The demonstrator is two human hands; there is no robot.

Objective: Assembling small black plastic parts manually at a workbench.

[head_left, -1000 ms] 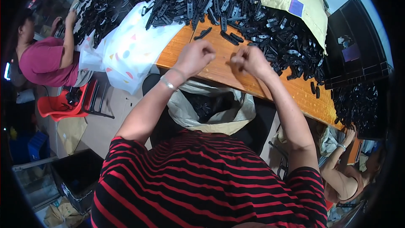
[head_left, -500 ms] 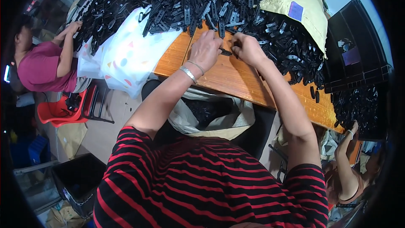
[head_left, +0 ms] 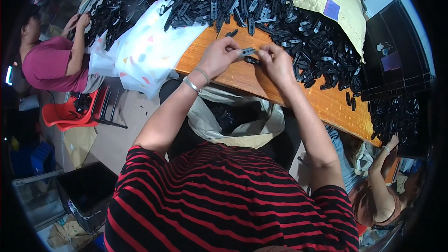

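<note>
The bare left forearm (head_left: 170,112) slants up and to the right, the right forearm (head_left: 308,116) up and to the left, so both hands come close together ahead of the chest. The left hand (head_left: 221,59) pinches between thumb and fingers, fingertips turned toward the right hand (head_left: 280,66), whose fingers curl inward, back uppermost; its exact grip is unclear.
</note>
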